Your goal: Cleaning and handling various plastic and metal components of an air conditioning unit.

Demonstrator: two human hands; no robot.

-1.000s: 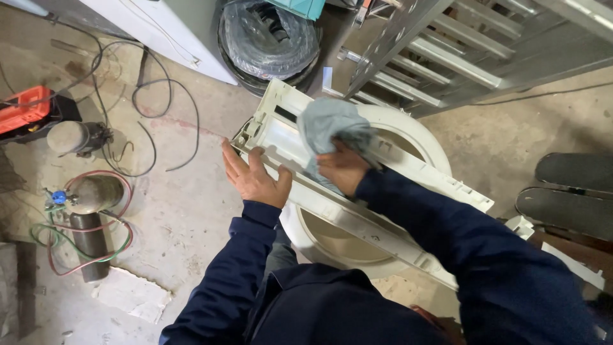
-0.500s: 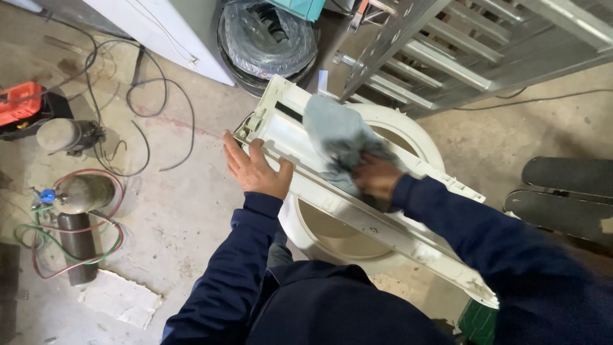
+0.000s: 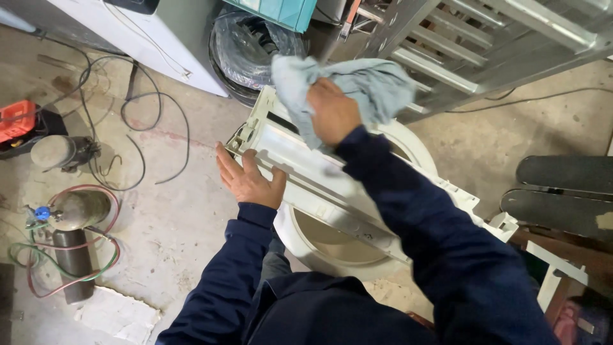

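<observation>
Two hands busy here: my right hand [image 3: 332, 112] is clenched around a grey rag [image 3: 357, 86], up over the far end of the white plastic panel [image 3: 325, 176]. My left hand [image 3: 249, 179] lies open and flat on the panel's near edge, gripping nothing.

I register a pale grey-blue cloth [image 3: 357, 86], an off-white plastic panel [image 3: 332, 179] over a white ring [image 3: 319, 252] (beige inside), navy sleeves [image 3: 447, 243], an orange-red tool case [image 3: 16, 120], a teal box [image 3: 281, 9], red and green hoses [image 3: 96, 268], and black cables [image 3: 147, 121].
</observation>
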